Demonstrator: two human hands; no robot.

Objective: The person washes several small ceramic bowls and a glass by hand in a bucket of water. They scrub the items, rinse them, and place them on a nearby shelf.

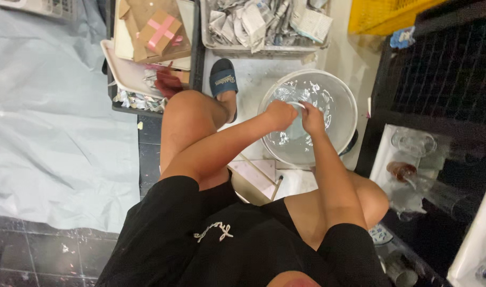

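Basin [343, 93] first: we see a clear round plastic one holding water, set on the floor at about one o'clock from our seated body, just past the knees. Both our hands meet inside it, near its middle. Our left hand [279, 114] comes in from nine o'clock, closed in a fist around something small; our right hand [312, 118] comes up from six o'clock, fingers pinched on a small pale object [301, 105] that bridges the two hands. What the object is we cannot tell; it is too small and half hidden by fingers. It seems to run roughly nine to three o'clock, from one hand to the other. Neither hand is nearer; both touch it. At eleven o'clock from the basin a grey tray [221, 49] of crumpled paper sits, well apart.
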